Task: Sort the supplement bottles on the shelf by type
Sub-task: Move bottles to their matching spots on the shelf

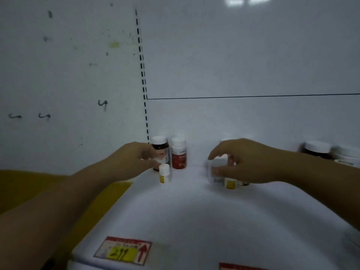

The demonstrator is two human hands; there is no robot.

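On the white shelf (pixel 194 211), a dark brown bottle (pixel 160 148) with a white cap stands at the back left, and my left hand (pixel 134 160) is curled against its left side. A white bottle with a red label (pixel 178 154) stands right of it. A small white bottle with a yellow label (pixel 164 174) stands in front of them. My right hand (pixel 243 162) grips a blurred white bottle (pixel 218 168). Under that hand sit another small yellow-labelled bottle (pixel 230 184) and a dark bottle (pixel 243 183), mostly hidden.
At the far right stand a dark white-capped bottle (pixel 316 151) and white bottles (pixel 346 154), blurred. A white back panel (pixel 233 65) rises behind the shelf. A price tag (pixel 123 250) sits on the shelf's front edge. Yellow floor (pixel 29 188) shows at the left.
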